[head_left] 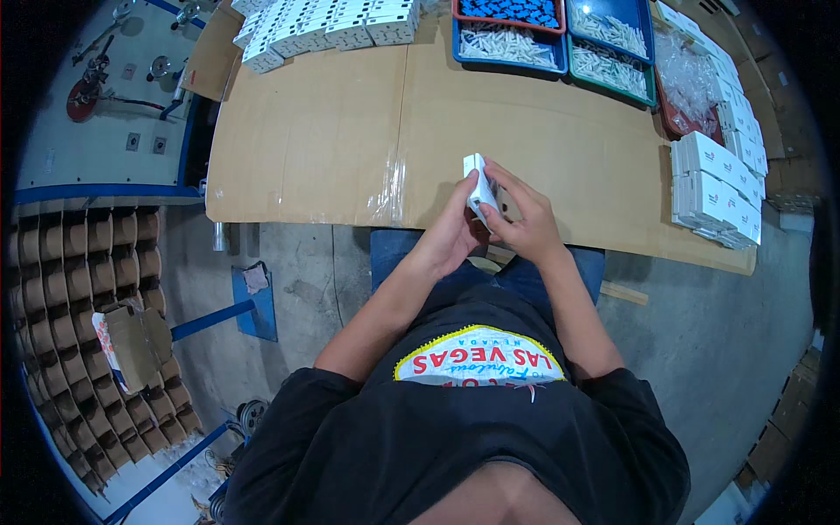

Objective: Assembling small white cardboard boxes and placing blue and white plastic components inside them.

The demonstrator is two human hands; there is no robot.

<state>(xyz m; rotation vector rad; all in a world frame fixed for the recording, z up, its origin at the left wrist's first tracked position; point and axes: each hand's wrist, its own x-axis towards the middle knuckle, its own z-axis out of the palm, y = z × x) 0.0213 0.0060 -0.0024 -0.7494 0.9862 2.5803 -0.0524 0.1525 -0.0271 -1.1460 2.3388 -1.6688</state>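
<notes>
A small white carton [477,185] is held upright between both hands, over the near edge of the cardboard-covered table [315,140]. My left hand [450,231] closes on its left side, with the fingers partly hidden behind it. On the other side my right hand [528,220] grips the carton, its fingers bent over the top and its thumb near the lower end. Whether a flap is open cannot be made out.
Stacked white cartons [350,31] stand at the far left, and more white cartons [719,188] at the right edge. A blue tray [512,66] of small white parts, a green-rimmed tray [612,85] and a bin of clear plastic bags [687,79] sit far right. Left of the table is a divided cardboard crate [52,289].
</notes>
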